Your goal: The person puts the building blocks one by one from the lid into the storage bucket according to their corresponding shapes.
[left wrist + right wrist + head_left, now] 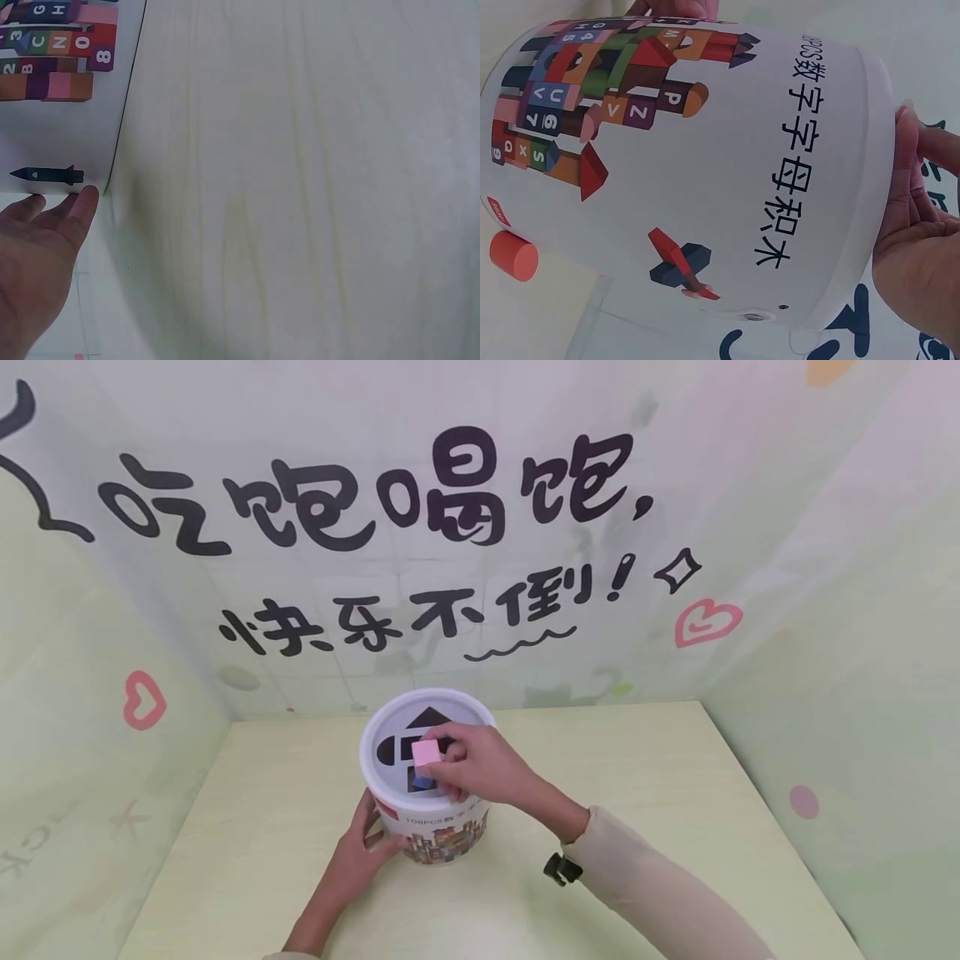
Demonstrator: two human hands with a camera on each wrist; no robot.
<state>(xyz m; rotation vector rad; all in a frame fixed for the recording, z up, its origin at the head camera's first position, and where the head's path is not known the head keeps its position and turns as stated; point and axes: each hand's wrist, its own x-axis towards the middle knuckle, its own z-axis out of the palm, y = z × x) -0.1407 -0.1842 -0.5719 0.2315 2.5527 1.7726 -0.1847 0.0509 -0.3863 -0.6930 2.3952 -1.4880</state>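
Note:
A white round bucket (450, 814) printed with colourful letter blocks stands on the table. Its lid (386, 768) has dark cut-out holes in several shapes. Above the lid, my right hand (480, 764) pinches a pink block (426, 752) between thumb and fingers. A blue piece (422, 778) shows just under the pink one, over the lower hole. My left hand (360, 856) holds the bucket's left side, thumb in front and the other fingers partly hidden behind it. In the left wrist view, fingertips (88, 201) touch the bucket's edge.
The pale wooden table (247, 810) is enclosed by printed walls (555, 668) at the back and both sides. A red cylinder (514, 256) lies beside the bucket in the right wrist view. A black clip (562, 868) hangs at the right sleeve.

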